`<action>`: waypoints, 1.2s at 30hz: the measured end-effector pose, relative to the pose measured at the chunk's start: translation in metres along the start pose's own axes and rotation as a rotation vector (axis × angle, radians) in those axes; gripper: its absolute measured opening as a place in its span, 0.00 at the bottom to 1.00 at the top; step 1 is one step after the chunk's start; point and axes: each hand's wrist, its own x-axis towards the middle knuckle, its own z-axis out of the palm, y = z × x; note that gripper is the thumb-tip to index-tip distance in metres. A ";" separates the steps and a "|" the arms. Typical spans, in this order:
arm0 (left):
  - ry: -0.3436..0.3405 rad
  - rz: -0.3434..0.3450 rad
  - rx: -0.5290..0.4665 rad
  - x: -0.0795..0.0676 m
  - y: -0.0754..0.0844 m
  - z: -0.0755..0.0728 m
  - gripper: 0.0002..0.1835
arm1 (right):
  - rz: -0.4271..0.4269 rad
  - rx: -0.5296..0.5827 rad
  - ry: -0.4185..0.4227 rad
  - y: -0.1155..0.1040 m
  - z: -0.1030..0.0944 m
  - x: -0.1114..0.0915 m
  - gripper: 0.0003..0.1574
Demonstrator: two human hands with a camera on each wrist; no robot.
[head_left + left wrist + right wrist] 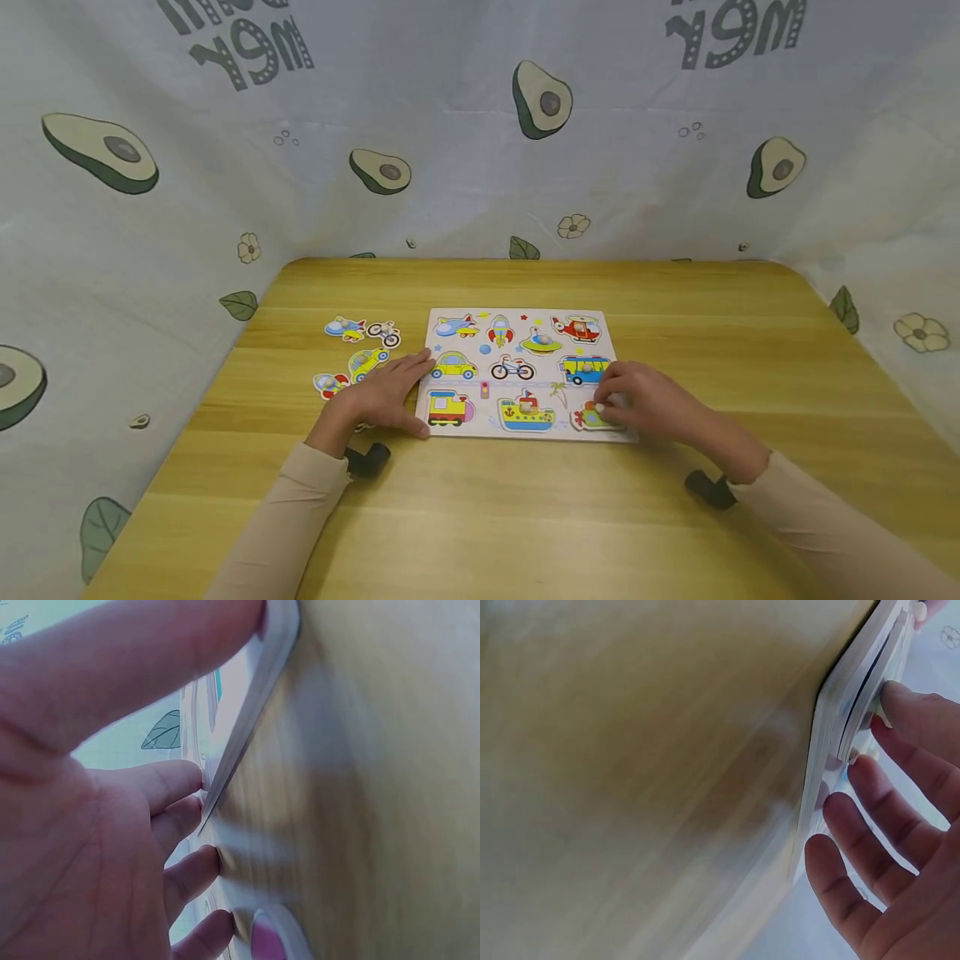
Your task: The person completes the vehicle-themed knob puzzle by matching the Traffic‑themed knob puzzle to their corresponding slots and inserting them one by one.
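Note:
A white wooden puzzle board (486,425) with printed vehicles lies on the table. At its lower right corner my right hand (654,402) pinches a green puzzle piece with a red tail (588,417) between thumb and index finger. That piece sits close over the board, its right part hidden by the fingers. In the right wrist view, its edge (866,694) stands a little above the board, and the other fingers are spread. My left hand (386,393) rests at the board's left edge, fingers extended, the thumb touching the lower left corner.
Left of the board lie loose pieces: an airplane (345,328), a bicycle (384,334), a yellow car (366,362) and a rocket (328,384). Another piece with pink (268,939) is mostly hidden beneath the left hand. Helicopter (582,328), bus (577,369) and ship (517,412) pieces sit on the board.

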 end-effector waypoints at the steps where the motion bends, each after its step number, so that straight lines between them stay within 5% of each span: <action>1: -0.001 -0.001 0.003 0.000 -0.001 0.000 0.56 | -0.004 -0.001 0.002 0.000 0.000 0.000 0.04; 36: 0.016 0.008 0.013 0.000 0.000 -0.001 0.56 | 0.005 -0.033 -0.014 -0.002 0.003 0.003 0.03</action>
